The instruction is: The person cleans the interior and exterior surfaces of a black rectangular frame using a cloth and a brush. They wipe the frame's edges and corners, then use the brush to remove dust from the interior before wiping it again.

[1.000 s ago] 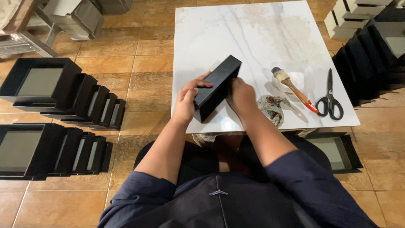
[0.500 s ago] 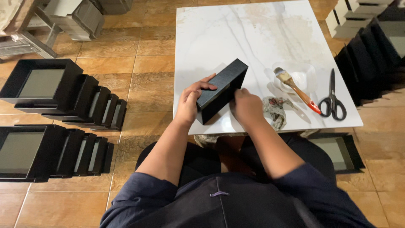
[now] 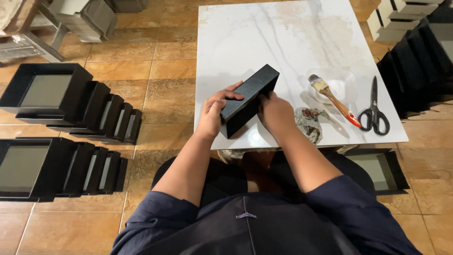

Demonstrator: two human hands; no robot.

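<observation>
We hold a flat black box (image 3: 248, 99) tilted on edge over the near edge of the white marble worktop (image 3: 245, 38), our left hand (image 3: 214, 111) clasping its left side and our right hand (image 3: 276, 113) closed on its right. Toward the near right corner lie a crumpled rag (image 3: 309, 123), a paintbrush (image 3: 332, 99) resting on a shallow white dish (image 3: 339, 85), and black scissors (image 3: 374, 108). Rows of open black boxes (image 3: 71, 97) stand on the tiled floor (image 3: 165, 94) to our left.

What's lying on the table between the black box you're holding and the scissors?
In the head view, between the black box and the scissors lie a crumpled rag and a brush resting on a small white dish.
</observation>
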